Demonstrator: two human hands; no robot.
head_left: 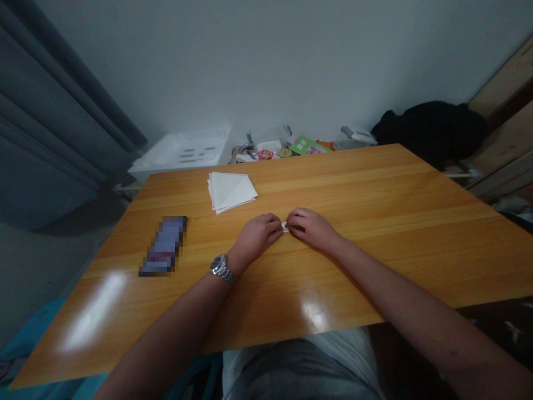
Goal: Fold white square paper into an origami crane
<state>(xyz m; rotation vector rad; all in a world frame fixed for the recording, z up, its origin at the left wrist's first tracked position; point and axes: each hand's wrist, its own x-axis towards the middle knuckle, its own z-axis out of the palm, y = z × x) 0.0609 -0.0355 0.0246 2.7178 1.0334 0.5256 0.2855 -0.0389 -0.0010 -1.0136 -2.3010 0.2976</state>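
Observation:
My left hand [259, 235] and my right hand [312, 229] meet near the middle of the wooden table [358, 189]. Between their fingertips is a small folded piece of white paper [285, 226], most of it hidden by the fingers. Both hands are closed in a pinch on it, left fingers on one side and right fingers on the other. A metal wristwatch [222, 268] is on my left wrist. Beyond my left hand lies a loose stack of white paper sheets [232, 190].
A phone-like device [164, 246], its screen pixelated, lies on the table's left. Behind the far edge are a white tray-like box [187, 149], a green booklet [308, 145] and small clutter. Black cloth [428, 130] is heaped at the back right, and a grey curtain [54, 111] hangs left.

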